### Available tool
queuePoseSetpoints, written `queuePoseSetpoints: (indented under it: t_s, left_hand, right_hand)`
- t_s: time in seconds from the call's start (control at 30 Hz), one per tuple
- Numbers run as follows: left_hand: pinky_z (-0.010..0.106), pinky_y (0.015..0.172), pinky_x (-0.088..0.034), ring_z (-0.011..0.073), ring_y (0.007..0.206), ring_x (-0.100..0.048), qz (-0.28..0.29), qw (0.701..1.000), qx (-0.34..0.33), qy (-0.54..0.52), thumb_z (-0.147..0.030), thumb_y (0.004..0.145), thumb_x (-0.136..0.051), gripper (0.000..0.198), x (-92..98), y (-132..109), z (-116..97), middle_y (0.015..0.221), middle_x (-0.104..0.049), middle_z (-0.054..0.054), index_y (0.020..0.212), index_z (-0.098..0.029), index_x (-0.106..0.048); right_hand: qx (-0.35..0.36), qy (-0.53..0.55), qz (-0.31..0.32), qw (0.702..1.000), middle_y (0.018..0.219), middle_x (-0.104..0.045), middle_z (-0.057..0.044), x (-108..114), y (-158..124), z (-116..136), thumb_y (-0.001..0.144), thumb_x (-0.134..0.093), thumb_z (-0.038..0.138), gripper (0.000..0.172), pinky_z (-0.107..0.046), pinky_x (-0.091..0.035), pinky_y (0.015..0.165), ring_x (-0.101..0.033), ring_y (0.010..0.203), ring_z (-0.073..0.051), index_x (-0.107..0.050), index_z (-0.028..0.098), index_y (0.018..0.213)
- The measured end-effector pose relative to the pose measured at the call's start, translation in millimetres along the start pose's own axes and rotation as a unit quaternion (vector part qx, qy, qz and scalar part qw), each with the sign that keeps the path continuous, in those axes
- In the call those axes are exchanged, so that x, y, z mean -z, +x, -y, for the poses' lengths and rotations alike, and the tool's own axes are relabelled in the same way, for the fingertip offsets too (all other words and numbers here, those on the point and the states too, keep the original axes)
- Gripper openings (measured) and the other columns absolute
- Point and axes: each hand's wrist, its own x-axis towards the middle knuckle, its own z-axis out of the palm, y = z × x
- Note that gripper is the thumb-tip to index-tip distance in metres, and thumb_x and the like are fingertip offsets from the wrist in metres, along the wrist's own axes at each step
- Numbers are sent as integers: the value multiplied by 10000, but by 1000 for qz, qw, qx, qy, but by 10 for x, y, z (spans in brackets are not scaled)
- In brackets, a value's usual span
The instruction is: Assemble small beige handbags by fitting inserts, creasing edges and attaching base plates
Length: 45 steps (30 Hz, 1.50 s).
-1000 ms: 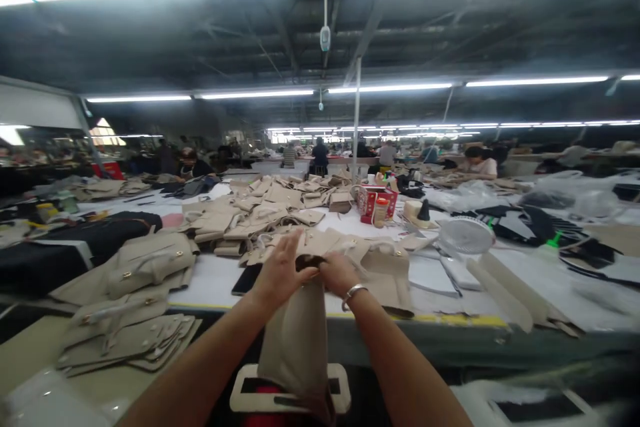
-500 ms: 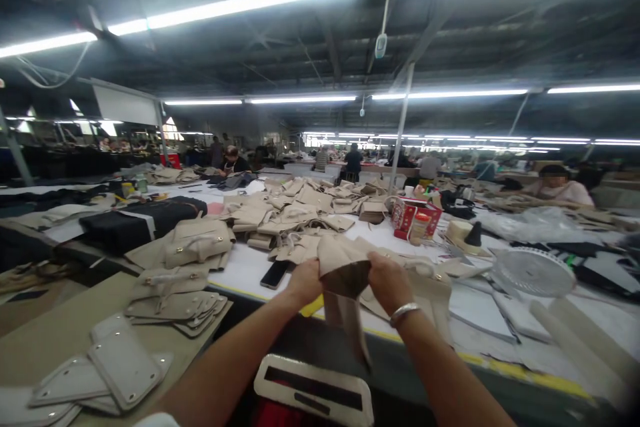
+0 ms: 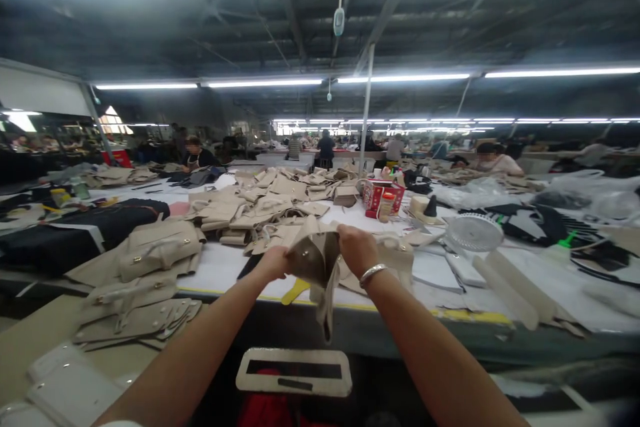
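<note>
Slotted frame: white, with dark openings [image 3: 320, 386], nearest the viewer, below the table's near edge.
Side surface: tan board [image 3: 27, 330] at near left, bearing white studded panels [image 3: 70, 383] and, farther along, a stack of beige flat pieces [image 3: 137, 323].
Held piece: beige panel [image 3: 315, 257], raised between both hands at the near edge of the white table [image 3: 213, 270]; it gapes open, its darker inner face showing (one metal stud visible), and a narrow tail hangs below.
Left hand: [image 3: 273, 265] fingers closed on the panel's left edge; dark flat object [image 3: 249, 266] just beside it, partly hidden.
Right hand: [image 3: 358, 250] grasping the panel's upper right edge; silver bracelet [image 3: 373, 274] on the wrist.
Yellow item: [image 3: 295, 291] at the table edge, just below the panel.
Table, left: beige handled pieces [image 3: 155, 250], with a black bundle [image 3: 75, 230] beyond.
Table, right: folded beige sheet [image 3: 517, 290]; white pads [image 3: 437, 271]; round clear dish [image 3: 474, 232] farther back.
Table, far middle: heap of beige pieces [image 3: 280, 193], red patterned box [image 3: 373, 198] to its right.
Far floor: several people seated at work; thin pole [image 3: 368, 107] rising beyond the box.
</note>
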Motion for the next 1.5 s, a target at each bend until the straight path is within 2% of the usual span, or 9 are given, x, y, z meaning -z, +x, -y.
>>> queuePoseSetpoints:
  t_s: [0.13, 0.3, 0.47, 0.63, 0.77, 0.87, 1.0, 1.33, 1.5]
  left_hand:
    - [438, 900, -370, 298, 1125, -451, -25, 972, -99, 212, -133, 755, -482, 93, -4, -121, 103, 1102, -527, 174, 797, -133, -566]
    - [363, 806, -414, 242, 966, -544, -103, 852, -172, 483, -90, 773, -394, 229, 68, -102, 17, 1017, -575, 132, 929, -137, -555]
    - [303, 680, -434, 207, 798, -584, -43, 821, -189, 536, -91, 771, -424, 203, -140, -265, 159, 865, -618, 90, 856, -161, -594]
    - [399, 814, -407, 264, 1001, -523, -14, 701, -374, 607, -123, 853, -340, 302, -248, -496, 312, 1109, -554, 160, 1064, -141, -555]
    - [377, 832, -415, 253, 1006, -540, 24, 803, -253, 538, -171, 811, -456, 293, 83, -395, 194, 1081, -589, 127, 1075, -177, -583]
    - [304, 720, -465, 220, 880, -599, 172, 902, -117, 377, -312, 727, -598, 302, 367, -284, 75, 976, -645, 80, 1008, -206, -631]
    - [314, 853, -430, 213, 1131, -490, 288, 955, -63, 20, -530, 746, -541, 515, 213, -278, 63, 1256, -525, 84, 1170, -239, -541]
    - [255, 554, -485, 145, 577, -596, 315, 858, 133, -384, -519, 755, -564, 395, -1402, -457, 230, 740, -651, 63, 884, -147, -596]
    - [254, 543, -486, 147, 554, -590, 294, 862, 159, -381, -389, 712, -661, 300, -1632, -449, 297, 650, -625, 42, 811, -113, -597]
  right_hand:
    - [68, -44, 28, 996, 870, -634, -80, -15, -159, -229, 872, -369, 134, 187, -258, -359, 594, -603, 781, -191, -546, 168, 920]
    - [59, -53, 15, 997, 857, -630, -63, 1, -266, -376, 861, -390, 124, 173, -261, -335, 585, -594, 765, -186, -549, 170, 912]
    - [120, -78, 11, 990, 850, -618, -71, 82, -226, -587, 860, -406, 133, 196, -265, -320, 591, -574, 747, -186, -556, 166, 982]
    - [248, -113, 45, 961, 910, -608, -108, 92, -306, -795, 849, -406, 97, 275, -283, -336, 642, -552, 810, -199, -539, 127, 1088]
    - [276, -120, 66, 951, 862, -611, -100, 166, -401, -876, 838, -411, 77, 255, -283, -324, 632, -547, 760, -186, -554, 109, 1046]
    - [222, -77, 60, 970, 815, -607, -73, 295, -474, -899, 840, -422, 81, 196, -259, -302, 607, -534, 714, -153, -572, 129, 956]
    - [221, 13, 20, 975, 799, -605, -47, 524, -597, -775, 891, -392, 169, 207, -244, -286, 596, -512, 694, -126, -574, 162, 990]
    - [378, -99, 59, 919, 782, -599, -82, 633, -941, -580, 854, -420, 138, 239, -278, -314, 565, -514, 654, -161, -555, 103, 1048]
    - [199, 75, 148, 966, 793, -612, -71, 383, -1296, -953, 832, -479, 218, 220, -266, -381, 603, -545, 682, -156, -610, 163, 1000]
